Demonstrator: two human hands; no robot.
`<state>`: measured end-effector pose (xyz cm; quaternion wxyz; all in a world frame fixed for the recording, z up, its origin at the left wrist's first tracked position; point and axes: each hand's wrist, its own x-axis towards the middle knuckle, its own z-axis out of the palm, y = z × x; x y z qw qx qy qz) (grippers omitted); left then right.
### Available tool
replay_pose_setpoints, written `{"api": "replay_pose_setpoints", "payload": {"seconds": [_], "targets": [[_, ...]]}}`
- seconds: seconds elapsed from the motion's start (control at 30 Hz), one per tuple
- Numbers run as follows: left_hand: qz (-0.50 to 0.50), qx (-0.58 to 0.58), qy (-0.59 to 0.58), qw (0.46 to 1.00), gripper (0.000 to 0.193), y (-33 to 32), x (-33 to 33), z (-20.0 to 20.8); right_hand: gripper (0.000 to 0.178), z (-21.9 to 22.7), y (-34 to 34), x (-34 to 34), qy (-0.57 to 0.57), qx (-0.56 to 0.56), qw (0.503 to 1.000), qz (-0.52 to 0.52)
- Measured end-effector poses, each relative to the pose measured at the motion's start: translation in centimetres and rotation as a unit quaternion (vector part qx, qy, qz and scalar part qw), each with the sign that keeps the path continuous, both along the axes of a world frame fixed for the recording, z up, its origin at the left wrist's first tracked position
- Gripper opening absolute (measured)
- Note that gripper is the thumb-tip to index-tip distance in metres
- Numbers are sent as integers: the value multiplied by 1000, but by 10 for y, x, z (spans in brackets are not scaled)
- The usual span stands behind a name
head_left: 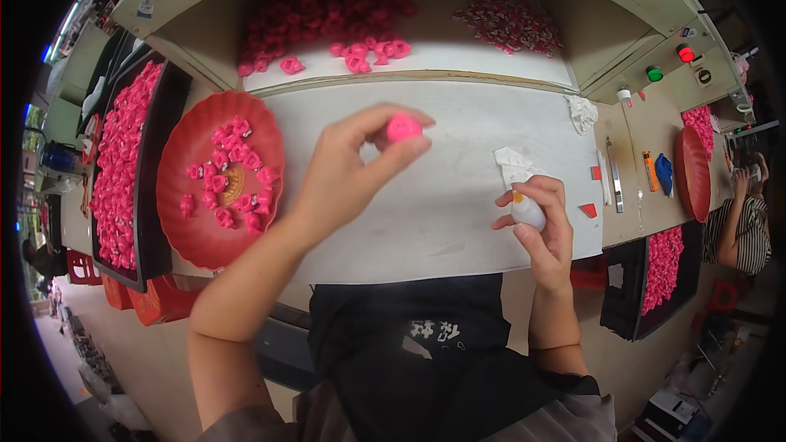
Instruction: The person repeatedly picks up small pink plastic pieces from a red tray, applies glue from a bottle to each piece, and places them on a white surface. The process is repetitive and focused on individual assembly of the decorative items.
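Note:
Between the thumb and fingers of my left hand is a small pink plastic piece, held up over the white work surface. My right hand is wrapped round a small white squeeze bottle with a yellowish tip. The bottle is apart from the pink piece. Just beyond the bottle lies a crumpled white tissue. Left of my left forearm stands a red scalloped bowl with several pink pieces in it.
Loose pink pieces and small pink-and-white parts lie in the shelf at the back. A black tray of pink pieces stands far left. A second tissue, a metal ruler and an orange tube lie right. Another person sits far right.

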<state>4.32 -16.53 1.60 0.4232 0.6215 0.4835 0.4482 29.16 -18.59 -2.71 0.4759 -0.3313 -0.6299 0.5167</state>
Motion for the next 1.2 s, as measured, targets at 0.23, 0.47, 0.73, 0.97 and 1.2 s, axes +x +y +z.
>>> {"api": "replay_pose_setpoints", "payload": {"seconds": [0.23,0.47,0.73,0.97,1.2], "targets": [[11,-200,-336,920,25,-79,22,-40,35,9,-14,-16,186,-16,981,-58],[1,-228,-385,894,28,-93,36,-65,37,17,-19,-23,225,26,967,-117],[30,-179,-348,920,28,-100,31,-56,45,15,-36,-32,67,208,974,-57],[27,-103,-257,961,28,-101,31,-57,46,18,-37,-33,10,231,973,-19],[46,-76,-240,967,29,-101,34,-59,44,15,-34,-32,-10,254,967,-4]]}}
